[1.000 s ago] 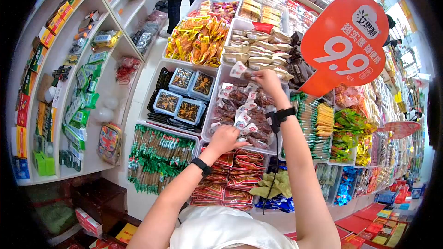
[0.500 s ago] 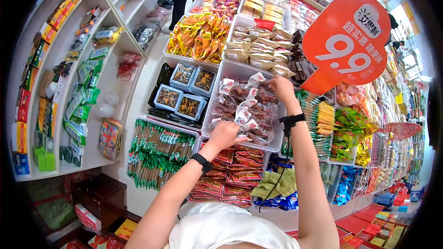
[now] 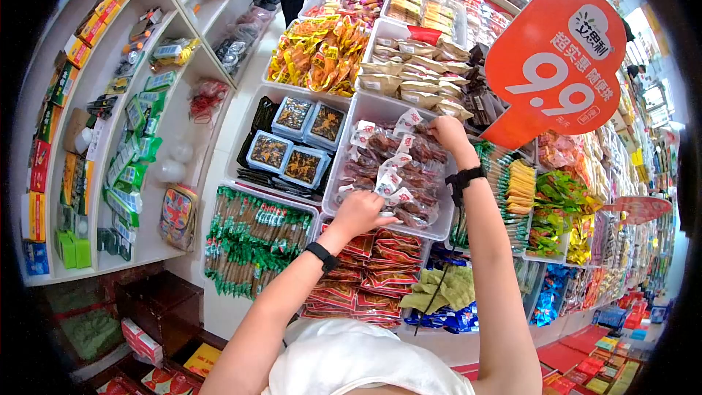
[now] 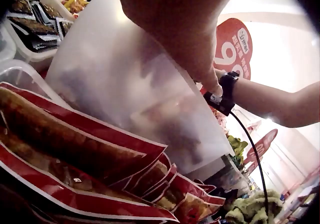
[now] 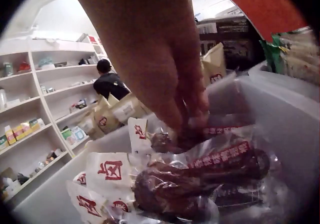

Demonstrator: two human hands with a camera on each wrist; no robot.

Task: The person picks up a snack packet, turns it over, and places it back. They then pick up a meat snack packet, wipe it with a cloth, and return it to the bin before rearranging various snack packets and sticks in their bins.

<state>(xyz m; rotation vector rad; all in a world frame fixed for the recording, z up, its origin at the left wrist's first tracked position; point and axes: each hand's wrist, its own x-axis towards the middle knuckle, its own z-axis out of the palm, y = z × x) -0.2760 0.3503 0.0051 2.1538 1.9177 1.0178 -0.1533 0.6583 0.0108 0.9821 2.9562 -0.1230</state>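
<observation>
In the head view, a translucent bin [image 3: 345, 148] holds clear-wrapped dark brown snacks [image 3: 423, 148] with white-and-red labels. My right hand [image 3: 447, 134] is at its far right corner, with fingers bent down and pinching a packet; the right wrist view shows this hand [image 5: 150, 59] above dark snacks [image 5: 175, 189], its fingertips partly hidden. At the bin's near side my left hand [image 3: 356, 213] rests over the edge by the packets, its thumb pointing right. The left wrist view shows that hand [image 4: 175, 29] above the bin's wall [image 4: 100, 49]; its fingertips are partly hidden.
Red snack packs [image 3: 351, 278] lie nearest me; green-ended sticks [image 3: 256, 245] and square tubs [image 3: 269, 152] are left. Beige pouches [image 3: 417, 73] lie beyond. A red 9.9 sign [image 3: 556, 66] overhangs the right side. Shelves [image 3: 102, 153] line the left. A cable hangs from my right wrist.
My right hand has moved slightly right and down from the bin's far side, lowering the packet it held up onto the others. My left hand has stayed at the near edge.
</observation>
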